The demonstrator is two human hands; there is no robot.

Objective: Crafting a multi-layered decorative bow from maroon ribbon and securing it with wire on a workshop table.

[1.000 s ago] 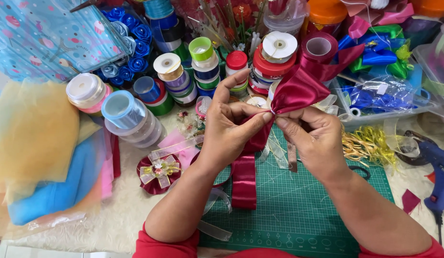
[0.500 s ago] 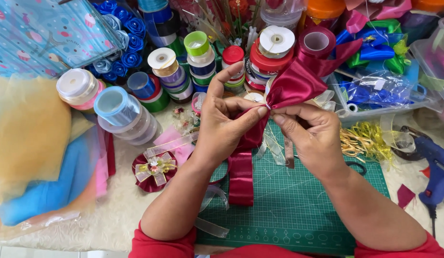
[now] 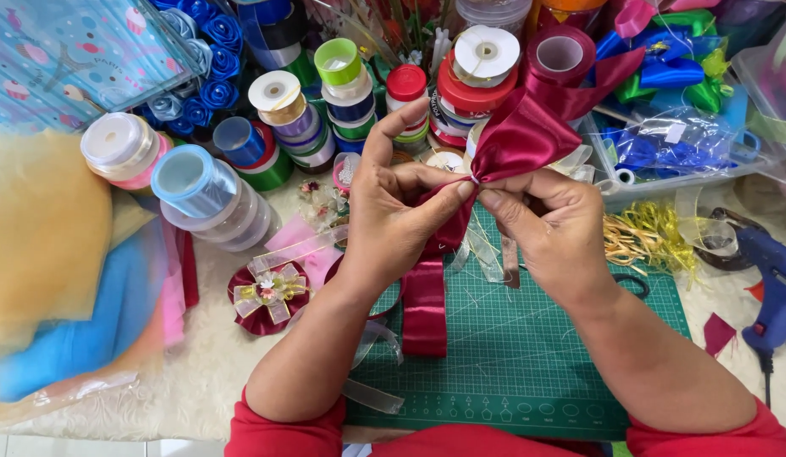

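Your counter [image 3: 113,406] is crowded along its far edge, so the green cutting mat [image 3: 537,355] in front of you is the one flat patch left for working, and both forearms come in over it. To your left lies a heap of yellow and blue tulle [image 3: 46,271], pushed aside but near. Stacked ribbon spools [image 3: 325,101] stand in a row behind the mat, within easy reach. A blue glue gun [image 3: 778,279] rests at the right, well apart from the fabric.

The dark red satin ribbon [image 3: 528,127] is raised above the mat, its loop fanned toward the spools and its long tail [image 3: 425,305] hanging down onto the mat, probably so the folds stay visible to you. A finished dark red rosette [image 3: 267,292] sits just beside your left wrist.

Your left hand [image 3: 393,220] pinches the gathered waist of the ribbon between thumb and curled fingers, index finger lifted. Your right hand [image 3: 549,224] meets it from the other side, fingertips closed on the same pinch, wrist bent inward. Both hands are narrow and holding the ribbon.
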